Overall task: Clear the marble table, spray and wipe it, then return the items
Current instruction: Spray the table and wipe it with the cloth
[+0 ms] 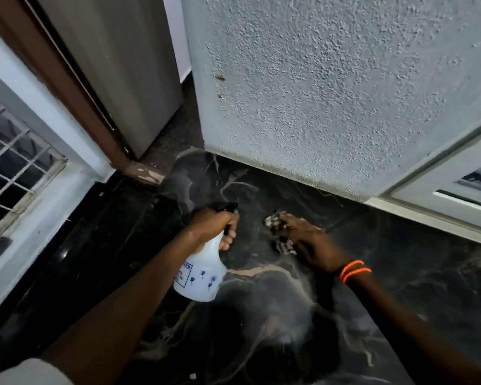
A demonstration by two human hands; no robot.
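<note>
1. The left hand (217, 223) grips the white spray bottle (199, 273) round its neck, fingers (228, 240) curled at the black trigger head (228, 207), nozzle aimed at the far corner of the dark marble surface (261, 315). The bottle is held in the air, tilted forward, above the near-left part of the surface.
2. The right hand (306, 243) presses a crumpled patterned cloth (279, 232) flat against the marble, fingers spread over it rather than bunched. The cloth lies just right of the nozzle, near the textured wall (317, 93).
3. No loose items show on the surface, so clearing looks done; spraying and wiping appear to be the step in hand.
4. To do it well, I would mist short bursts ahead of the cloth, not onto the hand.
5. Keep the spray low, so that little lands on the wall or window frame (442, 195).
6. Wipe in overlapping passes from the wall edge toward the body, reaching the corner by the brown door frame (139, 169).
7. Hazy patches on the near marble suggest film remains there.
</note>
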